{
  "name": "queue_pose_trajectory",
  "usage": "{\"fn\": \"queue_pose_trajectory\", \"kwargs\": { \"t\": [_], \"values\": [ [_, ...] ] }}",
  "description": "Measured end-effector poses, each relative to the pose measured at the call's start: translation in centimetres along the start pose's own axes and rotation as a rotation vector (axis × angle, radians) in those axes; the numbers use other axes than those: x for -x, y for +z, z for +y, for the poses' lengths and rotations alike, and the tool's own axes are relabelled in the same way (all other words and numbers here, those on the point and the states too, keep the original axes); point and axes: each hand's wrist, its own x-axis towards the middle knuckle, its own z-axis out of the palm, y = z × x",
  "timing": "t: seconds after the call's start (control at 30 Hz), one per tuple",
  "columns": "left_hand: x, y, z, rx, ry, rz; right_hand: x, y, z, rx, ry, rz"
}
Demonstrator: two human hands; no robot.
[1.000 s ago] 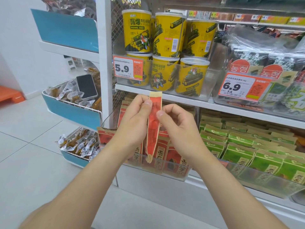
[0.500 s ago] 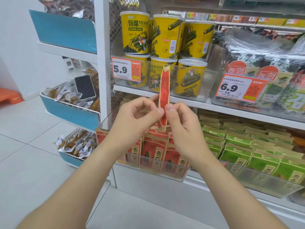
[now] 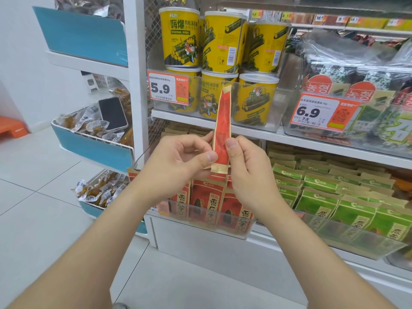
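A red snack packet (image 3: 223,121) with tan sealed ends stands edge-on and upright in front of the shelves. My left hand (image 3: 178,161) pinches its lower part from the left with thumb and fingers. My right hand (image 3: 247,172) pinches the same lower part from the right, thumb on the front. Below my hands, a clear bin (image 3: 223,230) on the lower shelf holds more red packets (image 3: 207,201) of the same kind.
Yellow seaweed tubs (image 3: 181,39) fill the upper shelf behind price tags 5.9 (image 3: 168,90) and 6.9 (image 3: 321,113). Green packets (image 3: 334,197) lie to the right of the red ones. A phone (image 3: 112,113) rests on wrapped snacks in a blue side bin (image 3: 93,148).
The packet hung down from my fingers a second ago; it has been turned over and now stands up above my hands, which shifted their pinch to its lower end.
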Motion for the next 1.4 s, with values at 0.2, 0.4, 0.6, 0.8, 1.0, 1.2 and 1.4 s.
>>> {"fn": "queue_pose_trajectory", "kwargs": {
  "t": [0.2, 0.4, 0.6, 0.8, 1.0, 1.2, 1.4],
  "values": [
    [-0.1, -0.3, -0.2, 0.0, -0.013, -0.013, 0.0, 0.2, 0.0, 0.012, -0.006, 0.008],
    [0.0, -0.8, -0.4, 0.06, -0.021, -0.008, 0.3, 0.2, -0.2, 0.021, -0.016, -0.005],
    [-0.1, -0.4, -0.3, 0.16, -0.065, -0.047, 0.4, 0.0, -0.3, -0.071, 0.033, 0.051],
    [0.2, 0.9, 0.0, -0.01, -0.11, -0.006, 0.5, -0.4, -0.6, -0.119, 0.12, -0.049],
    [0.3, 1.0, 0.4, -0.029, -0.167, -0.031, 0.3, -0.4, 0.3, 0.029, 0.053, -0.156],
    [0.0, 1.4, 0.1, -0.002, -0.175, -0.036, 0.7, 0.4, 0.0, 0.073, 0.003, -0.102],
    [-0.3, 1.6, -0.2, 0.14, -0.121, 0.168, 1.2, 1.0, -1.5, 0.006, -0.122, -0.08]
  ]
}}
